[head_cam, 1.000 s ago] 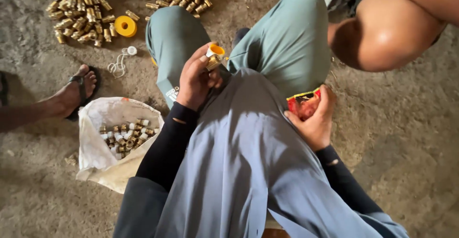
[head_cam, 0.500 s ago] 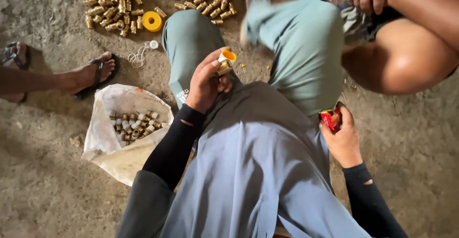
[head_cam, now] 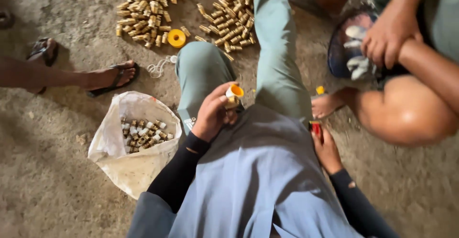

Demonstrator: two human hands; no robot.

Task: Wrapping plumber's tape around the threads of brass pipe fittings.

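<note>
The left hand [head_cam: 213, 116] is raised over the person's knee, fingers curled around a small brass fitting with a yellow cap [head_cam: 234, 94] – the cap sits at the fingertips, pointing away from the body. The right hand [head_cam: 326, 147] rests low at the right side of the lap, closed on a small red thing [head_cam: 315, 127]; what it is cannot be told. On the floor to the left, just beside the left forearm, lies an open white bag [head_cam: 125, 168] with a heap of brass fittings [head_cam: 145, 134] inside. Farther off, two piles of brass fittings [head_cam: 146, 13] lie spread on the floor, and a yellow roll of tape [head_cam: 176, 38] sits between them. At the left a sandalled foot [head_cam: 109, 77] of another person reaches in – on the right, another person's hand [head_cam: 389, 35] rests on a bent knee
</note>
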